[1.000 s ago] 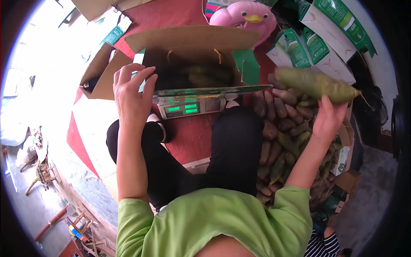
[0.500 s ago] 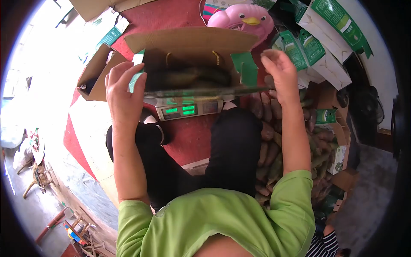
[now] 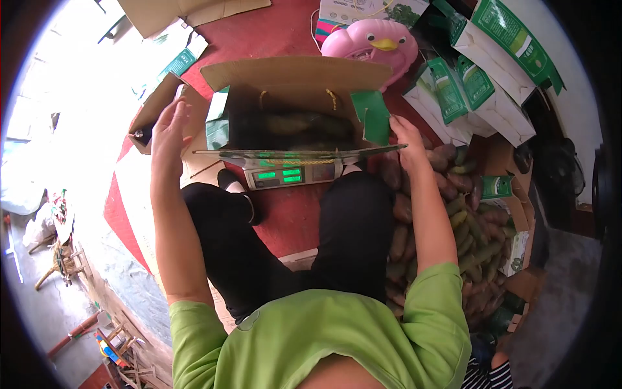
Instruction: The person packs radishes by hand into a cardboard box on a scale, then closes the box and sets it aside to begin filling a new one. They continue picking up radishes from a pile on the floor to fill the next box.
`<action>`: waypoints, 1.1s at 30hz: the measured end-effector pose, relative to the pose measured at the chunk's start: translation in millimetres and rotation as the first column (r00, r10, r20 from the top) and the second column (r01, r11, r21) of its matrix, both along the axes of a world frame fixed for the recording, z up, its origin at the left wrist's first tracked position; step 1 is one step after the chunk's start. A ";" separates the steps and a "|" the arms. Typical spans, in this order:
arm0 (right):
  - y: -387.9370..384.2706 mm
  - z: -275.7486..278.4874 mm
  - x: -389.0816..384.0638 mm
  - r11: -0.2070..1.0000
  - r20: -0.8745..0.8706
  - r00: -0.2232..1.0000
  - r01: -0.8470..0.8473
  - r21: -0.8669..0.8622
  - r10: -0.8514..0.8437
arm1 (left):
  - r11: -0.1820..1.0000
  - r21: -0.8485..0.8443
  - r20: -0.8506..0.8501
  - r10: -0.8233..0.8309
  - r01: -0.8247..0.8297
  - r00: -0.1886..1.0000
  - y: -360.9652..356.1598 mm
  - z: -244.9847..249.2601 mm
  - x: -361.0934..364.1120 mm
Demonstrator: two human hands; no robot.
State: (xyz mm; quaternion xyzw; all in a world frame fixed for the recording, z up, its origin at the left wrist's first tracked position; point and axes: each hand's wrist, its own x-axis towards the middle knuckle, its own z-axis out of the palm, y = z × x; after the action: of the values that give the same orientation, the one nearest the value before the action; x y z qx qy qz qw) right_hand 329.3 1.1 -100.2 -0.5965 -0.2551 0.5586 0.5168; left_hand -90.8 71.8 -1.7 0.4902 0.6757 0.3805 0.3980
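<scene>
An upright carton (image 3: 295, 68) with gold cord handles stands in front of my knees, its top open. Long dark green vegetables (image 3: 291, 123) lie in its shadowed inside. Left of it is my left hand (image 3: 170, 129), fingers stretched and apart from the carton, near its left end flap (image 3: 218, 120). At the other end, my right hand (image 3: 409, 141) has its fingertips at the green right end flap (image 3: 371, 117) and its thumb by the corner of the front panel (image 3: 259, 154). A scale (image 3: 295, 176) with lit green digits shows below the carton.
A heap of long vegetables (image 3: 476, 240) lies at my right, beside an open box (image 3: 518, 211). Green-and-white cartons (image 3: 492, 107) stand at the far right, a pink duck-faced plastic thing (image 3: 369, 48) behind. A smaller brown box (image 3: 146, 117) is left. Part of another person in striped clothing (image 3: 495, 376) shows.
My left hand has let go of the left end flap and moved outward left. My right hand has come down to the right flap and front panel corner. The view has shifted slightly.
</scene>
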 end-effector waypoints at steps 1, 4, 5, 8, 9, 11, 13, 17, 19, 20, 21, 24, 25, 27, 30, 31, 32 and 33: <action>0.5 -1.9 0.5 1.000 0.084 0.996 -0.024 0.013 0.023 | 1.000 0.007 -0.004 0.004 -0.004 1.000 4.9 -6.0 -3.0; 1.9 -10.1 3.8 0.998 0.147 0.989 -0.037 0.047 0.030 | 0.960 -0.247 0.080 -0.116 0.132 0.990 14.5 -18.5 -8.1; 1.8 -11.9 5.5 0.998 0.130 0.991 -0.019 0.056 0.011 | 0.953 -0.260 0.114 -0.129 0.155 0.985 20.1 -28.9 -12.4; 0.8 1.2 0.5 1.000 0.052 0.998 -0.024 0.003 0.024 | 0.938 -0.286 0.090 -0.178 0.197 0.980 28.4 -60.0 -21.3; 2.2 -0.3 0.6 0.999 0.051 0.998 -0.029 0.024 0.028 | 0.948 -0.262 0.115 -0.158 0.183 0.981 28.2 -72.2 -24.4; 3.7 -7.0 4.9 1.000 -0.031 1.000 0.003 -0.001 -0.003 | 0.950 -0.199 0.114 -0.222 0.242 0.968 30.2 -97.1 -36.3; 3.2 -5.6 5.5 1.000 -0.033 0.999 -0.019 0.018 0.020 | 0.905 -0.424 0.053 -0.016 0.038 0.998 18.2 -61.4 -8.2; 6.6 -17.2 13.8 0.998 -0.100 0.993 -0.056 0.007 0.057 | 0.957 -0.214 0.163 -0.161 0.194 0.973 28.5 -109.4 -32.1; 14.6 -14.9 18.3 0.997 -0.166 0.983 -0.082 -0.003 0.080 | 0.968 -0.246 0.319 0.042 0.040 0.947 20.8 -102.7 -22.3; 17.4 -12.6 21.1 0.995 -0.135 0.988 -0.087 -0.059 0.078 | 0.961 -0.277 0.326 0.086 0.008 0.941 18.1 -103.1 -24.3; 19.8 -6.9 17.1 0.989 -0.102 0.991 -0.093 -0.119 0.081 | 0.949 -0.313 0.332 0.135 -0.026 0.933 17.3 -105.4 -28.7; 25.7 33.8 -7.6 0.945 0.051 0.982 -0.158 -0.286 0.180 | 0.928 -0.372 0.405 0.190 -0.028 0.894 6.3 -92.3 -37.5; 27.7 55.4 -21.1 0.937 0.096 0.974 -0.169 -0.306 0.207 | 0.910 -0.411 0.397 0.232 -0.053 0.888 1.5 -81.0 -41.4; 42.3 68.9 -35.4 0.931 0.107 0.952 -0.250 -0.268 0.286 | 0.921 -0.380 0.402 0.247 -0.086 0.882 3.8 -106.9 -70.4; 68.6 70.6 -64.7 0.929 0.098 0.928 -0.346 -0.135 0.360 | 0.922 -0.357 0.486 0.320 -0.149 0.813 -19.4 -104.3 -103.3; 76.6 73.2 -79.7 0.924 0.078 0.921 -0.380 -0.041 0.382 | 0.918 -0.373 0.514 0.329 -0.139 0.792 -28.6 -101.2 -120.0; 80.9 79.1 -96.5 0.921 0.077 0.918 -0.386 -0.043 0.389 | 0.916 -0.367 0.497 0.338 -0.160 0.799 -39.4 -97.7 -136.2; 81.9 92.8 -122.1 0.916 0.125 0.908 -0.393 -0.076 0.400 | 0.915 -0.360 0.478 0.347 -0.181 0.807 -55.5 -87.6 -149.1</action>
State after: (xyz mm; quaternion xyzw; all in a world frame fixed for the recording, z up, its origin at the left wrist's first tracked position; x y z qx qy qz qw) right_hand 207.2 83.0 -7.5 -0.5820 -0.3924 0.6153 0.3587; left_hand -239.9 16.3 -89.3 0.1998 0.6501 0.4473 0.5808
